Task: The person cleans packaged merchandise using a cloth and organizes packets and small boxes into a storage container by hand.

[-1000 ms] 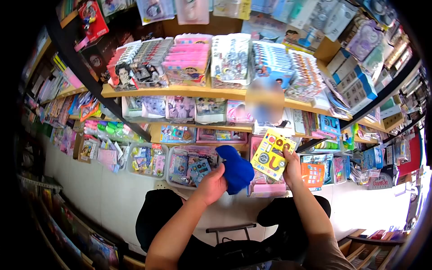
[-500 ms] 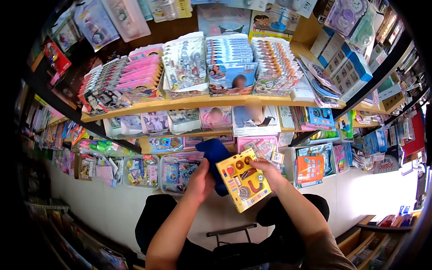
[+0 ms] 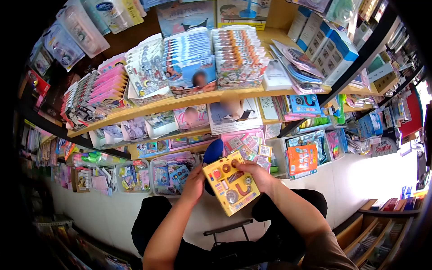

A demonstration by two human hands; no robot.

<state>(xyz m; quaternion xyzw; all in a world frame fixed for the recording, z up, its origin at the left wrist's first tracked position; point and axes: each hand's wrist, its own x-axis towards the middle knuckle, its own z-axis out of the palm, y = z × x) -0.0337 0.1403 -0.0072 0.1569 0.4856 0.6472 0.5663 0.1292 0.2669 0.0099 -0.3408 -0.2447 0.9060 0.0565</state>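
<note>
A yellow box (image 3: 219,188) with pictures or pieces of a horseshoe magnet, rings and a compass on its front is tilted in front of me, above my knees. My right hand (image 3: 260,176) grips its upper right edge, thumb on the front face. At the box's left edge, my left hand (image 3: 192,188) is closed on a dark blue cloth (image 3: 213,151). Most of the cloth is hidden behind the box, with one part sticking up above it. The left fingers are partly hidden.
Ahead, a wooden shelf (image 3: 189,98) carries rows of packaged cards and packets. Below it are a pink bin (image 3: 225,135) of small packs, a clear bin (image 3: 155,180) of packets and an orange booklet (image 3: 302,158). A folding stool's bar (image 3: 228,227) shows between my knees.
My view has turned to the right, so the shelves sit further left and tilt. The blue cloth has gone further behind the box, and my left hand is now against the box's edge.
</note>
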